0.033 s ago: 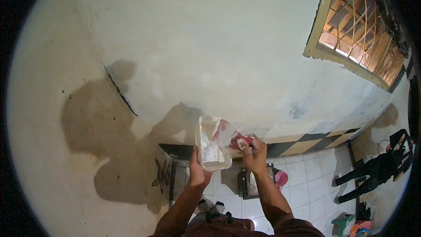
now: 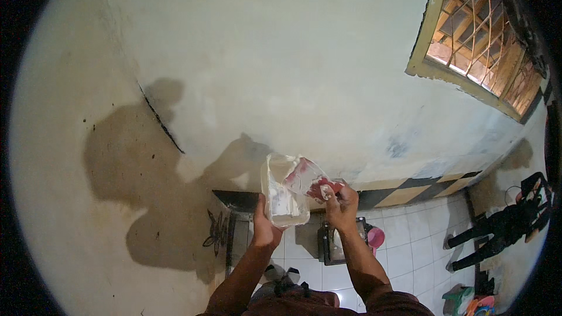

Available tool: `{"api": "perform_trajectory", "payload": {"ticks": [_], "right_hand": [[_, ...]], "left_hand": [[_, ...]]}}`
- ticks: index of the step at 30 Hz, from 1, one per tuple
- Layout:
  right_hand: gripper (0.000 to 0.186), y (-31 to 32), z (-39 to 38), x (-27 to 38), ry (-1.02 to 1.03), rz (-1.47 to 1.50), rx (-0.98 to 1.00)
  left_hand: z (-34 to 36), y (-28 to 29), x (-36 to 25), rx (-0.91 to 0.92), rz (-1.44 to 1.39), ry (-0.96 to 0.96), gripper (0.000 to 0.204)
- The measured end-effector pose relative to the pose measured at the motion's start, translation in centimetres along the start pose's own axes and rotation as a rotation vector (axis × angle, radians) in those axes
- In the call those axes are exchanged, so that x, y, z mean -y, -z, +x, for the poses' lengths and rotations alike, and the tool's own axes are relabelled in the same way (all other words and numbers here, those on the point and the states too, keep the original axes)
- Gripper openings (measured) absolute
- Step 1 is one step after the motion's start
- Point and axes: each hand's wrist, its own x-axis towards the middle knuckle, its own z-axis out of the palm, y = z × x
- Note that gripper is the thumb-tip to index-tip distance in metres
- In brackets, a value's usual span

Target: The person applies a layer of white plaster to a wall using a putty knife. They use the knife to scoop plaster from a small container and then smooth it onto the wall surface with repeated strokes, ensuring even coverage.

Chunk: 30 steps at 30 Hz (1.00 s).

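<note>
My left hand (image 2: 266, 229) holds up a whitish rectangular plastic tub (image 2: 265, 182), its thumb along the left side and the other fingers hidden beneath. White putty (image 2: 282, 206) coats the tub's inside. My right hand (image 2: 343, 208) is closed round the red handle of a putty scraper (image 2: 307, 177). White paste smears the scraper's wide blade and some of the handle. The blade tilts over the tub's upper right side, its left corner above the opening; whether it touches the putty I cannot tell.
A pale, patchily coated wall (image 2: 304, 82) stands in front, with a barred window (image 2: 480, 35) upper right. Below are a dark-edged box (image 2: 332, 248), a pink dipper (image 2: 376, 237) and white floor tiles (image 2: 404, 231). A person in dark clothes (image 2: 497, 228) stands at right.
The scraper has shifted slightly and its blade shows more broadly over the tub's edge. My right hand has moved a little to the right; the left hand and tub stay nearly still.
</note>
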Motion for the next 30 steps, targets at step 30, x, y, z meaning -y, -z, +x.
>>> {"api": "perform_trajectory", "payload": {"ticks": [30], "right_hand": [[0.027, -7.1, 1.9, 0.1, -0.782, 1.139, -0.053]], "left_hand": [[-1.5, 7.3, -11.0, 0.288, -0.292, -0.240, 0.060]]}}
